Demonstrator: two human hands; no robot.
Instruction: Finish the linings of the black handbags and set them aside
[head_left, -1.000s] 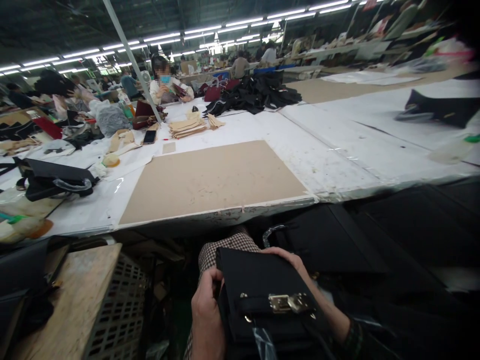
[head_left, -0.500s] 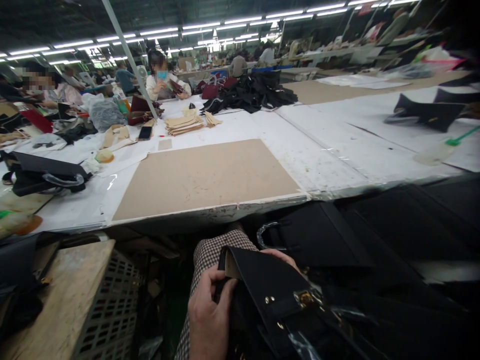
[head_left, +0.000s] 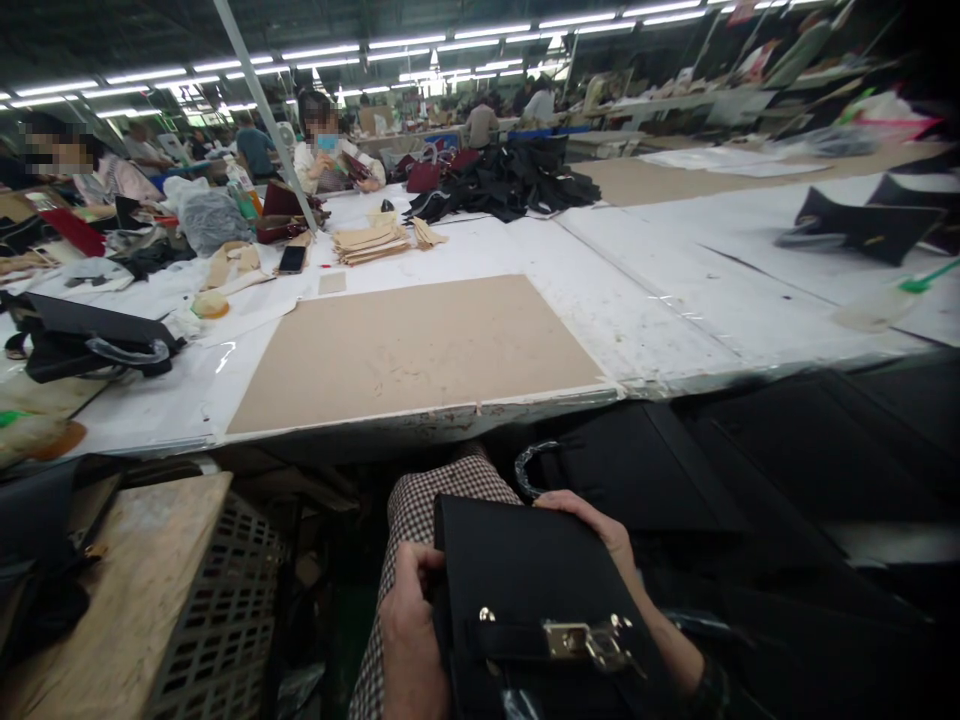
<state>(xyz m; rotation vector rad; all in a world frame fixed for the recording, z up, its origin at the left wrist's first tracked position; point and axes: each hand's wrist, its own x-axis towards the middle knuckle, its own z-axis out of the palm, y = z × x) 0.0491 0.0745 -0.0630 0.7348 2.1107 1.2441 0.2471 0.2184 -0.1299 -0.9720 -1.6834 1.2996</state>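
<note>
A black handbag (head_left: 525, 560) with gold-coloured metal fittings lies on my lap, its broad smooth face turned up toward me. My left hand (head_left: 412, 625) grips the bag's left edge, with the fingertips hidden behind it. Over the far right edge curls my right hand (head_left: 592, 520), its fingers bent around the top and partly out of sight. A metal clasp (head_left: 577, 640) sits on a strap across the near part of the bag. The bag's lower end runs out of the picture.
Ahead stands a white-covered table (head_left: 645, 270) with a brown board (head_left: 420, 340) at its edge. More black bags (head_left: 622, 470) are piled to my right. A plastic crate (head_left: 217, 600) stands at left. Across the table sits a person (head_left: 337, 160) near a black heap (head_left: 517, 180).
The bag has turned so its face and clasp point more squarely up at me. My right hand, mostly hidden before, now shows along the right edge.
</note>
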